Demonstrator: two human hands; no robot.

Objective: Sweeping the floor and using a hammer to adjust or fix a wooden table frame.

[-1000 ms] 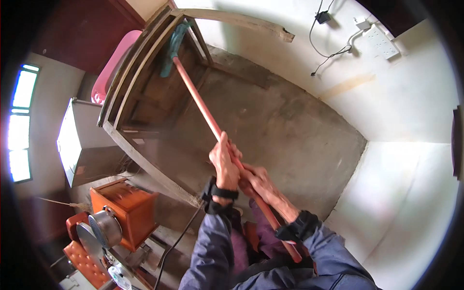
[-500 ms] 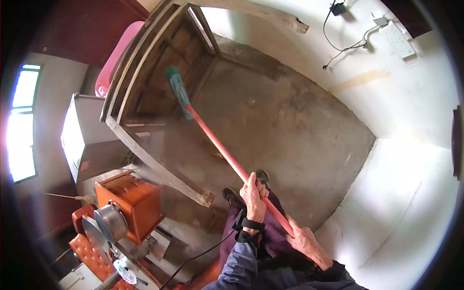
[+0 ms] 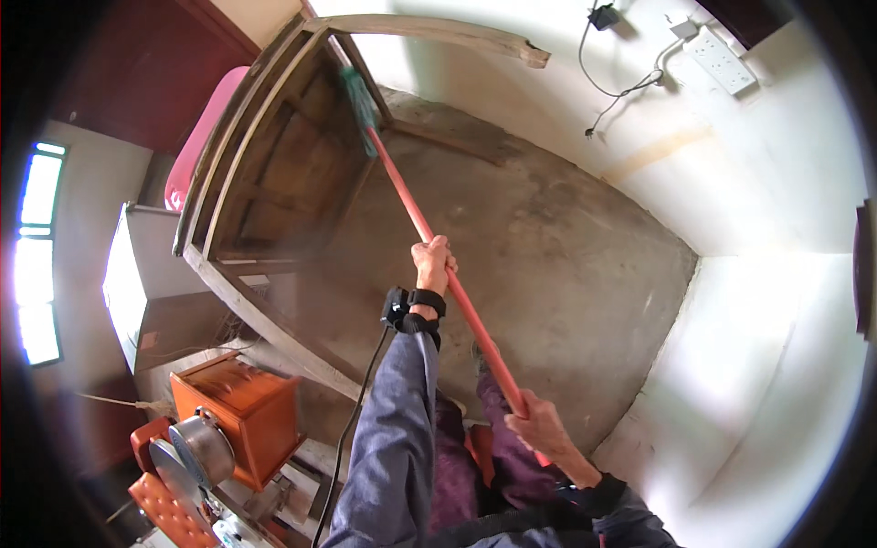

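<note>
A broom with a long red handle [image 3: 399, 183] slants from near my body up to the far left. My left hand [image 3: 434, 263] is closed round the middle of the handle at arm's length. Lower down, my right hand [image 3: 539, 424] grips it close to its end. The green broom head [image 3: 362, 105] touches or lies very near the far end of a dark wooden headboard [image 3: 279, 178]; the exact contact is hard to see. Around my left wrist is a black strap [image 3: 425, 301] with a small device and a cable.
Wooden rails [image 3: 448, 26] run out from the headboard, enclosing bare concrete floor [image 3: 530, 247]. White walls [image 3: 731, 365] stand at right, with a power strip [image 3: 720, 60] and hanging cables. On the left are an orange-brown cabinet [image 3: 237, 416], a metal pot [image 3: 203, 452] and a pink object [image 3: 206, 137].
Both hands keep their hold on the broom. My left hand has reached forward and left, and the broom head has moved farther away and slightly right along the headboard.
</note>
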